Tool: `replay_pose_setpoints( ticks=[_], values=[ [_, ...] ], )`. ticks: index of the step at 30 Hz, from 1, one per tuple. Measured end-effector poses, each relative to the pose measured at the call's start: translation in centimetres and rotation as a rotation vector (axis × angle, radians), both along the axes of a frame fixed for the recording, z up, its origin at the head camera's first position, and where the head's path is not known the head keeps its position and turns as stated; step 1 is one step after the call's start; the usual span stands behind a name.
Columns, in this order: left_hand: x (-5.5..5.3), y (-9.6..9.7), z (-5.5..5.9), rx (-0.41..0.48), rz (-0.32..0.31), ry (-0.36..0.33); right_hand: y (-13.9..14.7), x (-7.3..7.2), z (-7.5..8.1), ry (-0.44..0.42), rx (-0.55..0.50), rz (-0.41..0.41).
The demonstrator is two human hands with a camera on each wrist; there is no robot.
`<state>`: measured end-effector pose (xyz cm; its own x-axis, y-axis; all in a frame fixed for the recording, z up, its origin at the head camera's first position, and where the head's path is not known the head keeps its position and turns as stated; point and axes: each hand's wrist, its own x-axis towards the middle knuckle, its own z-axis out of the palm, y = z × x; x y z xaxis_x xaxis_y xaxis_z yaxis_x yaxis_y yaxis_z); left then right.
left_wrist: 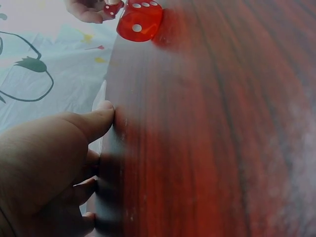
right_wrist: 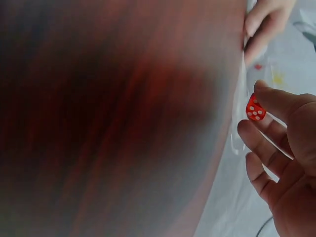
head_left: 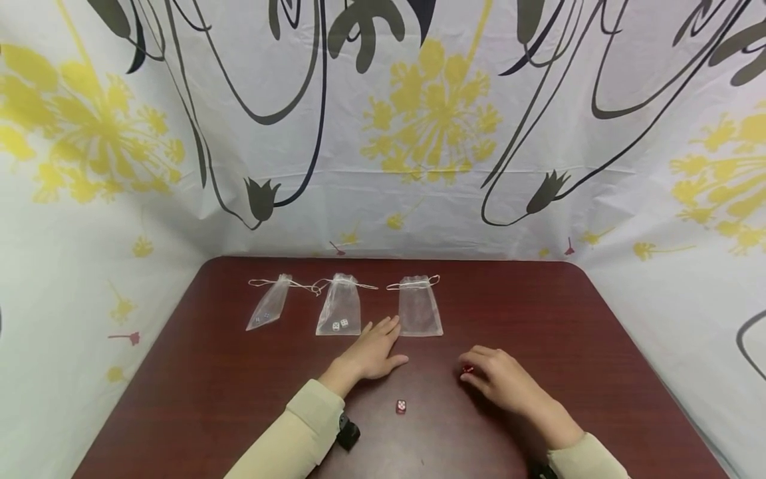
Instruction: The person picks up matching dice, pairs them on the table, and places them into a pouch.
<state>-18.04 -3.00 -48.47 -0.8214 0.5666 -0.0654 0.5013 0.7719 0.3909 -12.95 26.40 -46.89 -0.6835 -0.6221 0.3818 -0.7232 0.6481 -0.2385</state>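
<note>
My right hand point(head_left: 503, 380) pinches a red die point(right_wrist: 256, 107) with white pips between thumb and fingers, just over the table on the right. Fingers spread, my left hand point(head_left: 372, 351) rests on the table, its fingertips at the lower left edge of a sheer white drawstring bag point(head_left: 420, 309). A second red die point(head_left: 401, 406) lies on the table between the two forearms; in the left wrist view this red die point(left_wrist: 140, 19) shows large at the top.
Left of the first bag lies another sheer bag point(head_left: 341, 299) with two white dice point(head_left: 340, 324) inside. Farther left is a folded-looking sheer bag point(head_left: 270, 305) with small dark dice at its bottom. A patterned cloth point(head_left: 371, 146) hangs behind the dark red table point(head_left: 509, 299).
</note>
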Motion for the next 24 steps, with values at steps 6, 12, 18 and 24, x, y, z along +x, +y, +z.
replay_pose_setpoints(
  ticks=[6,12,18,24],
  values=[
    [0.1,0.0,0.0,0.003,0.002,0.004,-2.2,0.1,-0.3,-0.06,0.036,0.11],
    [0.1,0.0,0.0,0.005,0.0,-0.002,-3.9,0.4,-0.5,-0.066,0.116,0.145],
    [0.2,0.0,0.0,0.004,-0.003,-0.012,-4.6,0.6,-0.5,-0.066,0.162,0.147],
    [0.0,0.0,0.0,0.002,-0.007,-0.002,-4.8,0.6,-0.5,-0.047,0.166,0.136]
  ],
)
